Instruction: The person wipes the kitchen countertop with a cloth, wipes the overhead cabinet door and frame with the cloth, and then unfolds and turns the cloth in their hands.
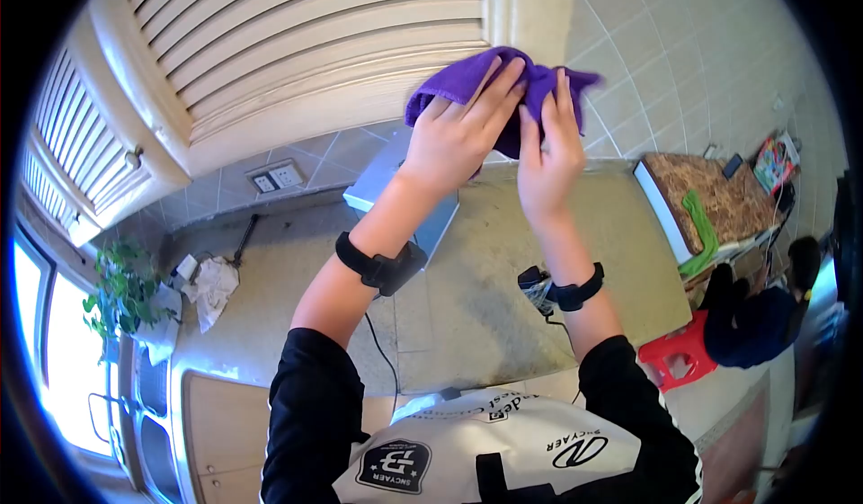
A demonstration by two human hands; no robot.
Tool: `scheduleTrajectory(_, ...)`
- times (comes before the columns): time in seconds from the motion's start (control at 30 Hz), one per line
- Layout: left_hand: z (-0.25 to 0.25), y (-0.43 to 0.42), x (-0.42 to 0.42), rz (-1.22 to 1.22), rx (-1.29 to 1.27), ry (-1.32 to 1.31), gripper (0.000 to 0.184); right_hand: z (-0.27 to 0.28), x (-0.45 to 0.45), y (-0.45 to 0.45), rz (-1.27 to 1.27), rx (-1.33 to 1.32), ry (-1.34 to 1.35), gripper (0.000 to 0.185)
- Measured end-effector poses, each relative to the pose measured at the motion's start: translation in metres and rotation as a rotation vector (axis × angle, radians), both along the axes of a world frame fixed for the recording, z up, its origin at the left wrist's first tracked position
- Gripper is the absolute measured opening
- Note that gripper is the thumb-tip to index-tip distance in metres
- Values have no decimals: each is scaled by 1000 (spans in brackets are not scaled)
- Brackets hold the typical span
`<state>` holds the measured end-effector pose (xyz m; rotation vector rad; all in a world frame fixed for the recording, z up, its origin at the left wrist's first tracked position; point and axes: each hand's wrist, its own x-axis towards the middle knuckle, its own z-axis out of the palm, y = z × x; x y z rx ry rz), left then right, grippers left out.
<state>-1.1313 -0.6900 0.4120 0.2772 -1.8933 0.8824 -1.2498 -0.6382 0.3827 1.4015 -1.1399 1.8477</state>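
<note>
Our left hand (454, 144) has its grip spread on the purple cloth (458, 81), our right hand (553, 158) pinches it, and we can't tell what's done or left.

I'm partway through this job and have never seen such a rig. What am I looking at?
There is no robot here: it's a person working bare-handed. The one picture comes from a camera on their head, looking forward and down; its lens bends straight edges.

The left hand and right hand are both on a purple cloth, by the corner of a slatted cabinet. How firmly they grip it, I can't tell.

Below is a counter, with a crumpled white thing toward the left and a pale blue box-like object partly behind the left arm. At the far right, another person is by a red stool.
</note>
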Motion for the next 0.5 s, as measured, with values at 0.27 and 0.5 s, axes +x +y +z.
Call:
scheduleTrajectory(0.27, -40, -38, 115, 385, -37, 95, 32, -6, 79, -30, 85, 91, 441, 47)
scheduleTrajectory(0.5, -34, -44, 154, 333, 114, 234, 47, 22, 121, -48, 281, 74, 586, 48)
